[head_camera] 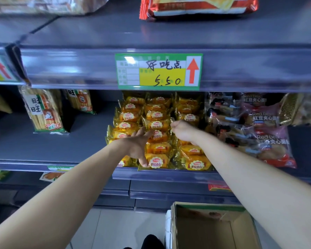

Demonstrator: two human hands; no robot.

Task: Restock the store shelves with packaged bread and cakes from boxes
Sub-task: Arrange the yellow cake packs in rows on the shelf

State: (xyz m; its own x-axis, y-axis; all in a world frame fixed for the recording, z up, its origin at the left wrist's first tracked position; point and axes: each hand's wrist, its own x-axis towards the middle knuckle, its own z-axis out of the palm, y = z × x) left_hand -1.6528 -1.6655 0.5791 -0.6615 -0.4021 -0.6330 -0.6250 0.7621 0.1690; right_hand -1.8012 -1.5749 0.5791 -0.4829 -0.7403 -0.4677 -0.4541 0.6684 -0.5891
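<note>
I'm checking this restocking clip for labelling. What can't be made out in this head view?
Head view:
right hand: fingers curled away from the camera; whether they pinch a yellow bread pack is hidden.
cardboard box: cut by the bottom edge and covered by the right forearm; contents unsure.
red bag: cut by the top edge, print blurred.
price tag: small printed fields blurred.

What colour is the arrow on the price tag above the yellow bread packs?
Orange-red arrow on a white field, clearest in the head view.
</note>
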